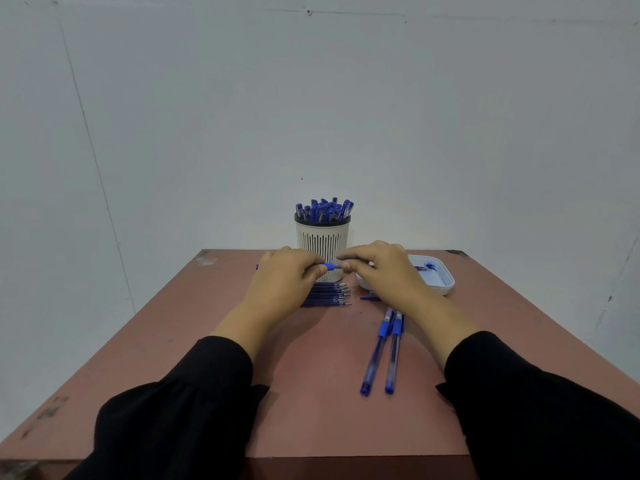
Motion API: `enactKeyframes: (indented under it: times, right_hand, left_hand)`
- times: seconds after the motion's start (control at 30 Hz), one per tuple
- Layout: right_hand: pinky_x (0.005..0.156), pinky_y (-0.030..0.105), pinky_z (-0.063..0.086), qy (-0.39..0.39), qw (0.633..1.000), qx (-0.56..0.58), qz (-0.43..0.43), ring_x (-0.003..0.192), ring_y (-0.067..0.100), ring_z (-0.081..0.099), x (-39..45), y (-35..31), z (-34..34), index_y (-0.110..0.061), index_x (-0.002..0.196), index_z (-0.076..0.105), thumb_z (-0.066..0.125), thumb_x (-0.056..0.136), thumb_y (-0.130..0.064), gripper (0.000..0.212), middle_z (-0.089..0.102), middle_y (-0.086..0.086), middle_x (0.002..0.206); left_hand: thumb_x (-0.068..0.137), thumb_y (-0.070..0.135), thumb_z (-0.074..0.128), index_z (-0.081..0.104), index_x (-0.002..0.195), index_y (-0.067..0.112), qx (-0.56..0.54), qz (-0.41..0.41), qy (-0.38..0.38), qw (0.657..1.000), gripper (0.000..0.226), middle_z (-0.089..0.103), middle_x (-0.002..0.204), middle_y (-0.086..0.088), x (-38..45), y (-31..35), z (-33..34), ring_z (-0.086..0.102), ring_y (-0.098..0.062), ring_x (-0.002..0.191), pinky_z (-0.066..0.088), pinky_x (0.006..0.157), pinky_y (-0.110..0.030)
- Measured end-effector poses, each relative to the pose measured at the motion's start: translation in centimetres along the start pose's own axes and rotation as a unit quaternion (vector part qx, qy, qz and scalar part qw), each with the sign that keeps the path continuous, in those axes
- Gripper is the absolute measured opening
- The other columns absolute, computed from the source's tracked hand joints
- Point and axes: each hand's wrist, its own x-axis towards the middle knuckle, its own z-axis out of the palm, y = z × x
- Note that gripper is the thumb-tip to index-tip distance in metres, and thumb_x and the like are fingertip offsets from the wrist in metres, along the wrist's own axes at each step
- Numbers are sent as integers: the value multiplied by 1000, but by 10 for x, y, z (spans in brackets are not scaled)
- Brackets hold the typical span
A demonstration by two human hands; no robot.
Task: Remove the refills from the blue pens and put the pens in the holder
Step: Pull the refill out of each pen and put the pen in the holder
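- Black sleeves (pixel 180 410) are filling the bottom corners, cut off by the frame edge.
- Two blue pens (pixel 382 351) are lying side by side on the reddish-brown surface (pixel 311 410), near the right forearm, caps toward the person; no print readable on them.
- L hand (pixel 282 280) and R hand (pixel 381 268) are meeting over the middle of the surface, both pinching one blue pen (pixel 330 266) held level btwn them; fingers are curling round it, so only a short blue bit is showing, rest hidden.
- Refills (pixel 329 294) are lying in a neat row under/behind the L hand, metal tips pointing right, partly covered by it.
- A small blue piece (pixel 369 298) is lying right of the refills; too small to tell what.
- White tray (pixel 446 282) is sitting behind the R hand, partly blocked; small blue bits inside, hard to make out.
- Holder (pixel 322 237), white w/ slits, is standing at the far edge, packed w/ blue pens; no label visible.
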Motion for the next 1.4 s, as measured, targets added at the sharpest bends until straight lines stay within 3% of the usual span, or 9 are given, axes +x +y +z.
enactKeyframes:
  times: [0.07, 0.2, 0.43, 0.63, 0.77, 0.9, 1.13, 1.3, 1.4]
  right_hand:
    - [87, 17, 38, -25, 998, 58, 19, 91, -4, 53, -2, -6, 3, -26, 122, 66, 59, 93, -25, 29, 64, -15, 93]
    - [98, 27, 41, -49, 996, 61, 47, 101, 0, 54, 0, 2, -6, -35, 130, 55, 71, 83, -21, 52, 64, -16, 109]
    - [93, 40, 40, -3, 998, -4, 59, 89, 5, 50, 0, 16, -19, -29, 82, 70, 70, 83, -30, 1, 65, -16, 85]
    - [87, 43, 47, -64, 997, 30, 41, 90, 14, 58, 2, 9, -8, -32, 77, 71, 64, 88, -33, 14, 66, -6, 87]
    - [80, 29, 46, -68, 991, 32, 110, 90, 12, 59, 2, 13, -23, -26, 86, 75, 64, 88, -35, 14, 67, -12, 88]
    - [79, 28, 36, -123, 967, -138, 176, 87, 10, 51, -4, 15, -45, -31, 81, 75, 72, 78, -42, 12, 61, -19, 81]
    - [67, 23, 28, -205, 939, -221, 168, 68, -1, 51, -8, 5, -48, -32, 85, 76, 73, 77, -37, 10, 63, -15, 66]
    - [69, 26, 46, -85, 981, 12, 175, 78, 13, 62, -1, 8, -31, -18, 79, 70, 68, 83, -22, 6, 69, -4, 79]
    - [64, 20, 47, -23, 965, 174, 195, 65, 9, 58, 1, -2, -19, -14, 83, 67, 66, 87, -9, 6, 70, -2, 75]
  left_hand:
    - [94, 32, 52, 70, 96, 25, -2, 11, 0, 1000, 20, 66, 82, 7, -1, 1, 1, 51, -16, 81, 29, 73, -29]
    - [95, 31, 50, 69, 98, 24, 12, -6, 9, 1000, 21, 65, 84, 7, 0, -1, -1, 51, -17, 84, 31, 75, -31]
    - [96, 32, 49, 69, 98, 25, 14, -27, 9, 1000, 21, 57, 76, 12, 1, -1, -3, 50, -15, 82, 31, 75, -31]
    - [94, 32, 51, 70, 96, 23, -11, 10, -9, 1000, 21, 66, 82, 6, -3, 6, -1, 54, -16, 82, 34, 72, -29]
    - [94, 31, 51, 70, 97, 22, -3, -1, -5, 1000, 21, 66, 84, 7, -2, 5, -1, 53, -16, 83, 31, 72, -29]
    - [95, 31, 49, 69, 97, 22, 3, -18, -3, 1000, 22, 54, 73, 13, -2, 3, -3, 48, -14, 78, 30, 73, -29]
    - [95, 31, 49, 69, 98, 23, 1, -16, -8, 1000, 22, 56, 77, 12, -3, 4, -4, 48, -13, 79, 30, 74, -30]
    - [96, 31, 49, 69, 98, 23, 2, -20, -3, 1000, 22, 55, 77, 13, -2, 3, -3, 47, -13, 80, 31, 76, -30]
    - [96, 32, 48, 69, 97, 23, 2, -22, 6, 1000, 22, 56, 76, 12, -1, 2, -3, 46, -13, 79, 31, 75, -31]
